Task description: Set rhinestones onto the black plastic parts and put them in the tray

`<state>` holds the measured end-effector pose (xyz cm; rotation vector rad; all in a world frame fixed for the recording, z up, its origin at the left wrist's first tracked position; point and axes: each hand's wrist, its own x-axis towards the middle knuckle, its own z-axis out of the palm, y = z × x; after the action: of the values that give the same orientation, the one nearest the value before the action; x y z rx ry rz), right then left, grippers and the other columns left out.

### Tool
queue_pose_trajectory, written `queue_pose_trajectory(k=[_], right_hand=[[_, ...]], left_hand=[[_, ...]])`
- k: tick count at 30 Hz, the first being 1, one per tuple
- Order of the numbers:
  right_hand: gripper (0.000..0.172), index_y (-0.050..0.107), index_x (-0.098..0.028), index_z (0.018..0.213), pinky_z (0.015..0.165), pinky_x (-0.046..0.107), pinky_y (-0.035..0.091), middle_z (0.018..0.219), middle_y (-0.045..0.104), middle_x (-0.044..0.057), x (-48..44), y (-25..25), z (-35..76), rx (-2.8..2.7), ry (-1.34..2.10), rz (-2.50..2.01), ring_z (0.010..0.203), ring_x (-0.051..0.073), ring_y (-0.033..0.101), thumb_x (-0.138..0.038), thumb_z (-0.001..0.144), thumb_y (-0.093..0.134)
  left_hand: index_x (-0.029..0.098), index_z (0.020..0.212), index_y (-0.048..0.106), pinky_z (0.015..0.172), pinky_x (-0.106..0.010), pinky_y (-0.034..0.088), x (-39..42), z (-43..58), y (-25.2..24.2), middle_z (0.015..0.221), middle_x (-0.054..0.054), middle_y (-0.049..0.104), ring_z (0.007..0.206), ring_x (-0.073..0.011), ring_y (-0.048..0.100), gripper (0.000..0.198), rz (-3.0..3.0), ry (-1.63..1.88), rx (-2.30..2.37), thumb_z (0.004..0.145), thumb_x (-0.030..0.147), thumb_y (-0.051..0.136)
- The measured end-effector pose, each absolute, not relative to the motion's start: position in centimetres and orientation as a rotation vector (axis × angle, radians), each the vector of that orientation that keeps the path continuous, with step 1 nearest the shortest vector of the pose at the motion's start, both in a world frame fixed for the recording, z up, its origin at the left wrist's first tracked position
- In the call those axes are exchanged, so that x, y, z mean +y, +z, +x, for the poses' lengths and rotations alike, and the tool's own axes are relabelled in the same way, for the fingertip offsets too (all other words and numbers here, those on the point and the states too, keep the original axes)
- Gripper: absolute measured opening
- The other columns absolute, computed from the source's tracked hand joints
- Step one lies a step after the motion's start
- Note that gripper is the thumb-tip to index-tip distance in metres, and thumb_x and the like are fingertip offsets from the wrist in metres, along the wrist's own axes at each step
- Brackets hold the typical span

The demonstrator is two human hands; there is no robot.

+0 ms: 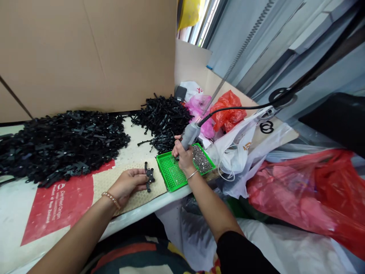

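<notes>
Between the fingers of my left hand (129, 185) is a small black plastic part (150, 175) with several arms, held over a tan textured mat (108, 180). My right hand (184, 156) is closed around a grey electric screwdriver (190, 135), which hangs from a coiled spring and has a black cable. The screwdriver points down over a green perforated tray (164, 167); its tip is partly hidden by my hand. Small metal screws (202, 159) are heaped at the tray's right end, and more sit in its holes.
A large pile of black plastic parts (71, 140) lies on the left, with a second heap of black parts (165, 118) at the back. Red bag (228, 110) and white plastic bag (236, 152) crowd the right. A cardboard panel (91, 57) stands behind the table.
</notes>
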<state>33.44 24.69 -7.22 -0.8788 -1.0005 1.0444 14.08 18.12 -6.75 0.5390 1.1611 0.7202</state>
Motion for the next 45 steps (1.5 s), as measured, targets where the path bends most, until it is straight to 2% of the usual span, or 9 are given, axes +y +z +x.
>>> queue_pose_trajectory(k=[7, 19, 24, 30, 33, 36, 38, 40, 45], right_hand=[[0.040, 0.058, -0.015, 0.098, 0.043, 0.019, 0.035, 0.047, 0.039, -0.009, 24.6, -7.4, 33.6, -1.031, 1.046, -0.841, 0.040, 0.008, 0.034, -0.046, 0.077, 0.074], [0.042, 0.058, -0.015, 0.098, 0.043, 0.020, 0.035, 0.048, 0.039, -0.009, 24.8, -7.8, 33.7, -1.065, 1.045, -0.910, 0.040, 0.008, 0.036, -0.047, 0.076, 0.073], [0.041, 0.059, -0.017, 0.087, 0.041, 0.019, 0.033, 0.048, 0.041, -0.008, 24.2, -7.0, 33.5, -1.007, 1.046, -0.950, 0.039, 0.008, 0.036, -0.045, 0.066, 0.079], [0.030, 0.070, -0.023, 0.080, 0.039, 0.027, 0.033, 0.041, 0.041, -0.004, 24.6, -5.7, 33.0, -1.001, 0.959, -0.933, 0.035, 0.010, 0.036, -0.035, 0.056, 0.081], [0.023, 0.072, -0.028, 0.081, 0.040, 0.031, 0.028, 0.039, 0.036, -0.005, 24.7, -4.1, 32.9, -0.972, 0.946, -0.838, 0.035, 0.007, 0.033, -0.034, 0.059, 0.075], [0.016, 0.069, -0.027, 0.080, 0.043, 0.029, 0.029, 0.039, 0.033, -0.008, 23.8, -2.2, 32.1, -0.880, 1.023, -0.739, 0.036, 0.004, 0.031, -0.034, 0.066, 0.071], [0.021, 0.066, -0.024, 0.078, 0.042, 0.024, 0.030, 0.039, 0.033, -0.009, 22.9, -1.4, 30.8, -0.827, 1.114, -0.683, 0.035, 0.004, 0.029, -0.038, 0.066, 0.076], [0.038, 0.064, -0.023, 0.088, 0.040, 0.020, 0.030, 0.041, 0.032, -0.011, 22.2, -1.3, 29.2, -0.822, 1.215, -0.633, 0.035, 0.005, 0.026, -0.043, 0.061, 0.083], [0.048, 0.054, -0.024, 0.101, 0.045, 0.020, 0.033, 0.047, 0.030, -0.012, 22.1, -2.9, 26.0, -0.871, 1.285, -0.668, 0.039, 0.008, 0.026, -0.056, 0.072, 0.074]], left_hand=[[0.007, 0.084, 0.067, 0.059, -0.019, 0.057, 18.3, 14.0, -6.8, 0.083, -0.010, 0.069, 0.070, -0.0153, 0.065, 0.020, 0.542, 0.711, 1.157, 0.065, 0.002, 0.070], [0.007, 0.086, 0.067, 0.058, -0.019, 0.055, 18.3, 14.0, -7.0, 0.084, -0.010, 0.069, 0.070, -0.0147, 0.065, 0.022, 0.528, 0.710, 1.150, 0.065, 0.002, 0.070], [0.010, 0.076, 0.065, 0.056, -0.017, 0.053, 17.8, 14.4, -6.4, 0.073, -0.005, 0.067, 0.065, -0.0122, 0.063, 0.015, 0.520, 0.730, 1.095, 0.065, -0.001, 0.068], [0.008, 0.066, 0.062, 0.051, -0.017, 0.052, 18.4, 14.7, -6.7, 0.064, -0.004, 0.063, 0.054, -0.0105, 0.060, 0.016, 0.437, 0.764, 1.151, 0.062, -0.007, 0.065], [0.008, 0.061, 0.059, 0.050, -0.019, 0.052, 19.0, 14.7, -7.0, 0.061, -0.004, 0.062, 0.051, -0.0111, 0.059, 0.018, 0.406, 0.768, 1.160, 0.062, -0.010, 0.062], [0.008, 0.062, 0.060, 0.049, -0.018, 0.052, 18.8, 14.7, -7.1, 0.061, -0.004, 0.061, 0.051, -0.0106, 0.059, 0.018, 0.420, 0.775, 1.155, 0.062, -0.010, 0.062], [0.009, 0.066, 0.062, 0.050, -0.016, 0.052, 18.4, 14.7, -7.1, 0.064, -0.004, 0.063, 0.055, -0.0105, 0.060, 0.017, 0.448, 0.787, 1.143, 0.062, -0.008, 0.065], [0.009, 0.069, 0.064, 0.053, -0.016, 0.052, 18.1, 14.6, -7.1, 0.068, -0.005, 0.064, 0.059, -0.0110, 0.061, 0.016, 0.478, 0.795, 1.122, 0.062, -0.005, 0.068], [0.010, 0.070, 0.065, 0.055, -0.018, 0.053, 18.3, 14.2, -7.2, 0.068, -0.004, 0.065, 0.061, -0.0114, 0.060, 0.014, 0.520, 0.781, 1.073, 0.062, -0.001, 0.069]])
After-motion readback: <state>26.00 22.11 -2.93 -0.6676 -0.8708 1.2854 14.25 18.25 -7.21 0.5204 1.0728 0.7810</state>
